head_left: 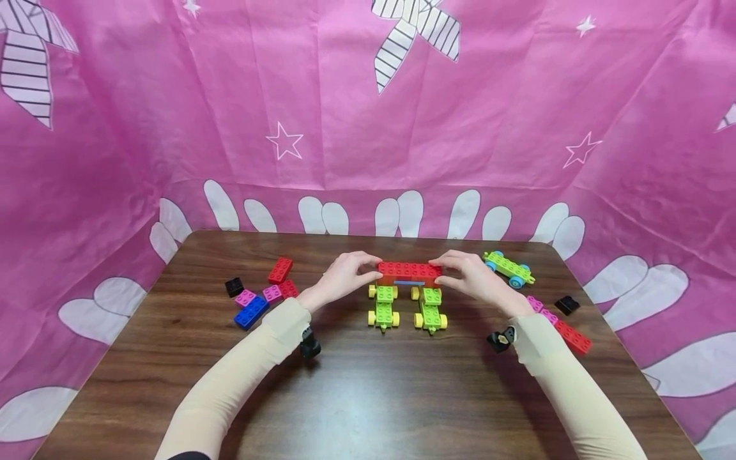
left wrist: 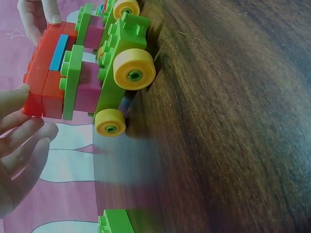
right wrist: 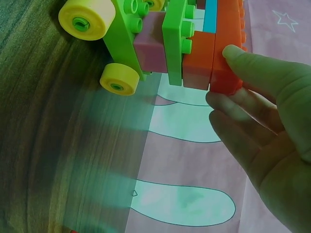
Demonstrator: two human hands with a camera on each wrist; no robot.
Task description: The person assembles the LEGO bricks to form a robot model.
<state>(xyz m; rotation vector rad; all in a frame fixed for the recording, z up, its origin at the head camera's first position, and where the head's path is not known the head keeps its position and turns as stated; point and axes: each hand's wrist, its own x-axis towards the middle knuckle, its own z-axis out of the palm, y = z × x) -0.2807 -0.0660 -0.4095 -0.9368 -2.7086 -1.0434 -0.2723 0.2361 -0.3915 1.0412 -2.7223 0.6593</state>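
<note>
A row of red toy building bricks (head_left: 408, 271) spans the top of a built structure. My left hand (head_left: 347, 275) pinches the row's left end, with the thumb on its near side in the left wrist view. At the right end my right hand (head_left: 467, 276) holds it the same way, thumb (right wrist: 238, 54) against the red side. Under the top row lie more red bricks (left wrist: 53, 99) and a blue piece (left wrist: 59, 52). Below are green plates (left wrist: 73, 80), pink bricks (right wrist: 150, 43) and two green wheeled bases (head_left: 383, 314) with yellow wheels, standing on the table.
Left on the wooden table (head_left: 356, 396) lie a blue brick (head_left: 251, 312), a black brick (head_left: 234, 287), pink bricks (head_left: 245, 298) and red bricks (head_left: 280, 270). To the right are a green blue-wheeled base (head_left: 508, 268), a black piece (head_left: 567, 305), pink bricks (head_left: 542, 310) and a red brick (head_left: 572, 337).
</note>
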